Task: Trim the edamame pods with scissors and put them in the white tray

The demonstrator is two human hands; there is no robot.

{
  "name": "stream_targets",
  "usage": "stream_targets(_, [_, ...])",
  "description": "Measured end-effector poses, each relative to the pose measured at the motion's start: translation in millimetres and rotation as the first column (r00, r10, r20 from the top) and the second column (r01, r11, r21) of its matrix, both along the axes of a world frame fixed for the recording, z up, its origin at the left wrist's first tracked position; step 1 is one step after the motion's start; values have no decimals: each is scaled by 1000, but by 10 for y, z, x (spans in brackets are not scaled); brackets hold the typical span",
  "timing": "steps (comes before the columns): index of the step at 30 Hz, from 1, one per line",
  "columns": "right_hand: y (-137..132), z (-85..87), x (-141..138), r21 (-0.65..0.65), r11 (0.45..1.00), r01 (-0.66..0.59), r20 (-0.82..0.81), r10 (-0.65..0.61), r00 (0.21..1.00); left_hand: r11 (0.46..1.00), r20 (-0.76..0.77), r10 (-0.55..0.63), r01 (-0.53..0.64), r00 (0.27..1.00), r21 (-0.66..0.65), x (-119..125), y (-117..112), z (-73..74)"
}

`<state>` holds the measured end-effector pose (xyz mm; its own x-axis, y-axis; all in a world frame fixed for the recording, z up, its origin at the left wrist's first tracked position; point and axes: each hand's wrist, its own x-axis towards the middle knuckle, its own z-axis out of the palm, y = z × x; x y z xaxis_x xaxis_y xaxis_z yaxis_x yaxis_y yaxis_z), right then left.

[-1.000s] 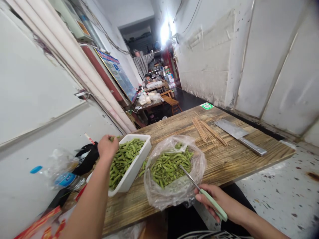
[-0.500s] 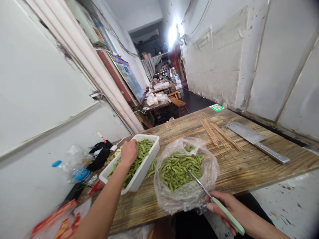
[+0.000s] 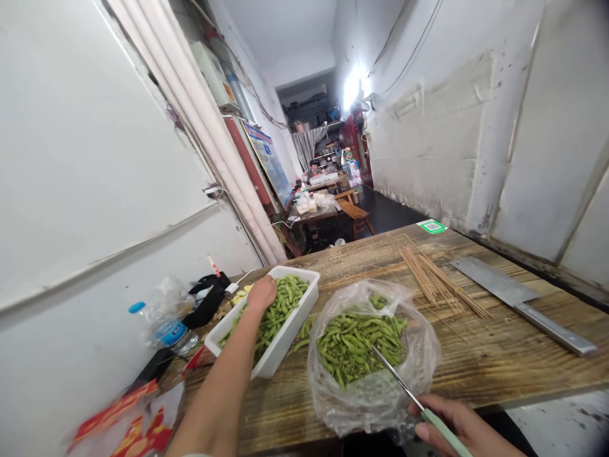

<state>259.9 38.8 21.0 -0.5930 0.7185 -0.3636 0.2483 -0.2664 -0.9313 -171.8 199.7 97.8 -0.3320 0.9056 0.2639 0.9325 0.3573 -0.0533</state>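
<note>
My left hand [image 3: 263, 293] reaches into a white plastic tub [image 3: 291, 335] of green edamame pods [image 3: 288, 296], back of the hand up. Its fingers point down among the pods and are hidden, so their grip does not show. My right hand [image 3: 451, 422] is closed round the pale green handle of slim metal scissors [image 3: 398, 379], seen edge-on. Their tip rests over more edamame pods [image 3: 354, 343] in a clear plastic bag [image 3: 328, 406], which lies rolled open in front of me. A few loose pods [image 3: 304, 331] are on the table between tub and bag.
Bamboo skewers [image 3: 440, 279] and a cleaver [image 3: 497, 279] lie to the right on the wooden table [image 3: 514, 362]. A water bottle [image 3: 172, 331], a black container [image 3: 207, 298] and a red-and-white package [image 3: 137, 422] stand at the left. Another table [image 3: 316, 212] with bags is farther back.
The view has shifted, so the table sits lower and farther right. My left hand stays over the tub, and the scissors stay in my right hand above the bag.
</note>
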Motion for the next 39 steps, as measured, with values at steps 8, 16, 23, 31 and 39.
stream_targets(8, [19, -53, 5, 42, 999, 0, -38, 2, 999, 987, 58, -155, 157, 986, -36, -57, 48, 142])
stream_targets(16, [6, -44, 66, -66, 994, 91, -133, -99, 986, 707, -63, -648, 631, 759, 319, 1187, -932, 271])
stream_targets(23, [18, -74, 111, -592, 804, -54, -404, -238, 883, 671, 283, -698, 739, 658, -64, 1967, -1272, -410])
stream_targets(31, [-187, -118, 155, -406, 911, 72, -375, -237, 896, 808, 448, -524, 588, 725, -7, 1937, -1116, -555])
stream_targets(39, [-140, 10, 109, 78, 995, 61, -132, -51, 990, 962, 937, -233, 204, 260, 182, 2229, -1390, -602])
